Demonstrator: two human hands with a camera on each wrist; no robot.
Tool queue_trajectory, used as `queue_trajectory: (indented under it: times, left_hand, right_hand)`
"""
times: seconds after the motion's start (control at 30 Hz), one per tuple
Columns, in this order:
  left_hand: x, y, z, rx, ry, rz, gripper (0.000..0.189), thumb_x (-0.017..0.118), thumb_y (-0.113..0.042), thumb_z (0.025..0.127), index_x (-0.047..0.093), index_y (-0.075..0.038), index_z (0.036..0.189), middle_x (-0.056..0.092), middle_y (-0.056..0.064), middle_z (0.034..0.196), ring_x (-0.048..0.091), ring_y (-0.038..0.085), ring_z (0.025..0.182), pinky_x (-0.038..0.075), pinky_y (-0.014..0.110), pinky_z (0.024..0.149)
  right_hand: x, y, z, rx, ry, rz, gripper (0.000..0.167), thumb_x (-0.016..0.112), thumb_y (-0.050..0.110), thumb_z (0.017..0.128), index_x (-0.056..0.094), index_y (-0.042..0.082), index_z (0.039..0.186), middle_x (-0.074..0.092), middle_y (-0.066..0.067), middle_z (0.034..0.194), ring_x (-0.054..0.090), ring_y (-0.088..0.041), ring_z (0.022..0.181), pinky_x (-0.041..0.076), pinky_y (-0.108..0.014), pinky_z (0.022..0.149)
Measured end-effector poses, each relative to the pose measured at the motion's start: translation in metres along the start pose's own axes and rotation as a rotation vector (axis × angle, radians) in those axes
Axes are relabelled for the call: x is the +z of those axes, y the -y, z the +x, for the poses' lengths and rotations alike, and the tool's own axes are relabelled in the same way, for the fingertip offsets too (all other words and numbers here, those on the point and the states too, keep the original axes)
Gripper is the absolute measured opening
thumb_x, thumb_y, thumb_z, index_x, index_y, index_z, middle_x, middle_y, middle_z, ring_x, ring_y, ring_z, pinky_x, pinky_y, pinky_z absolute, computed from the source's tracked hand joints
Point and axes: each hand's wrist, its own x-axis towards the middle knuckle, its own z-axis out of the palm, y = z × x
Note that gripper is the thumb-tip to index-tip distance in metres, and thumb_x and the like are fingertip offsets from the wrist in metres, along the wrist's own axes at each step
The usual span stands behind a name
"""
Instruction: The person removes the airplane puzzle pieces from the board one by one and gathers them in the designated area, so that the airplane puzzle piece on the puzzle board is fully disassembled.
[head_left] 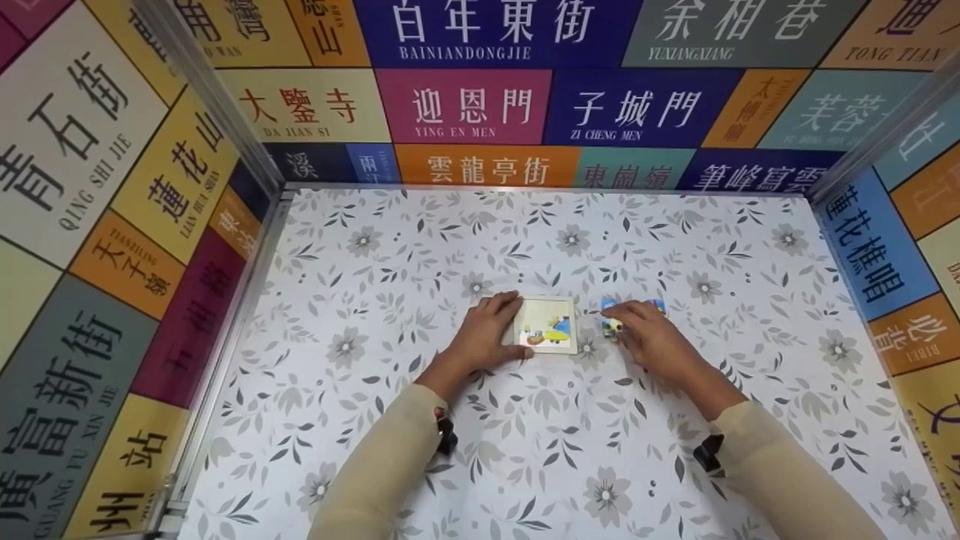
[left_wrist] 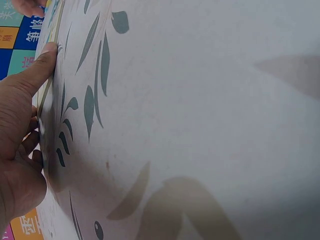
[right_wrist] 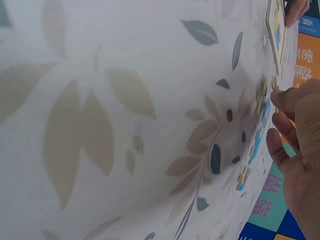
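Note:
My left hand (head_left: 484, 334) holds a small jigsaw puzzle tray (head_left: 574, 324) by its left side, fingers at the upper corner and thumb at the lower edge. The tray has a pale border, and a yellow, blue and red picture (head_left: 553, 332) fills its lower part; its upper part is plain cream. To the right of it, my right hand (head_left: 660, 341) pinches a thin puzzle piece (right_wrist: 275, 86) between thumb and fingertips, seen edge-on in the right wrist view. Loose colourful puzzle pieces (head_left: 657, 306) lie under and beyond these fingers, partly hidden by them.
A white tabletop (head_left: 450, 435) with grey flowers and leaves spreads around both hands. Panels with large printed characters (head_left: 472, 105) stand along the back and both sides, with a metal rail (head_left: 225, 352) at the left edge.

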Motion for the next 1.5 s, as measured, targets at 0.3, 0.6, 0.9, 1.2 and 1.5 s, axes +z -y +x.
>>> queue_trajectory:
  times: [0.3, 0.6, 0.9, 1.2, 1.5]
  left_hand:
    - [0.001, 0.001, 0.001, -0.003, 0.004, 0.008, 0.099, 0.085, -0.053, 0.092, 0.043, -0.010, 0.171, 0.039, 0.008, 0.177, 0.042, 0.033, 0.159, 0.039, 0.056, 0.128]
    - [0.000, 0.002, 0.000, 0.009, 0.013, -0.013, 0.098, 0.082, -0.054, 0.094, 0.042, -0.009, 0.171, 0.038, 0.010, 0.177, 0.040, 0.035, 0.160, 0.038, 0.059, 0.128]
    - [0.001, 0.001, 0.000, -0.006, 0.021, -0.013, 0.098, 0.082, -0.055, 0.095, 0.041, -0.010, 0.172, 0.036, 0.009, 0.178, 0.038, 0.034, 0.162, 0.036, 0.058, 0.129]
    - [0.000, 0.001, 0.000, -0.005, 0.010, -0.010, 0.098, 0.083, -0.053, 0.094, 0.042, -0.010, 0.171, 0.037, 0.009, 0.178, 0.039, 0.034, 0.161, 0.036, 0.058, 0.129]
    - [0.000, 0.000, 0.000, -0.006, 0.007, -0.016, 0.098, 0.084, -0.052, 0.093, 0.043, -0.009, 0.171, 0.038, 0.009, 0.177, 0.039, 0.034, 0.161, 0.036, 0.057, 0.130]
  right_hand:
    - [-0.007, -0.013, -0.016, 0.004, -0.029, -0.029, 0.045, 0.077, -0.012, 0.095, 0.073, 0.003, 0.137, 0.071, -0.017, 0.130, 0.066, -0.039, 0.121, 0.059, -0.056, 0.098]
    - [-0.007, -0.023, -0.022, -0.099, -0.061, -0.090, 0.021, 0.080, -0.014, 0.091, 0.080, -0.002, 0.107, 0.071, -0.024, 0.124, 0.065, -0.042, 0.111, 0.060, -0.055, 0.092]
    - [-0.007, -0.027, -0.023, -0.076, -0.013, -0.101, 0.017, 0.079, -0.012, 0.093, 0.082, 0.000, 0.105, 0.068, -0.025, 0.126, 0.066, -0.043, 0.113, 0.062, -0.055, 0.092]
    - [-0.005, -0.028, -0.025, -0.093, -0.040, -0.112, 0.019, 0.080, -0.012, 0.092, 0.082, -0.002, 0.108, 0.067, -0.025, 0.125, 0.067, -0.044, 0.115, 0.063, -0.054, 0.092]
    - [-0.006, -0.028, -0.027, -0.095, -0.040, -0.119, 0.019, 0.080, -0.012, 0.092, 0.082, -0.002, 0.107, 0.068, -0.025, 0.125, 0.067, -0.043, 0.116, 0.063, -0.053, 0.091]
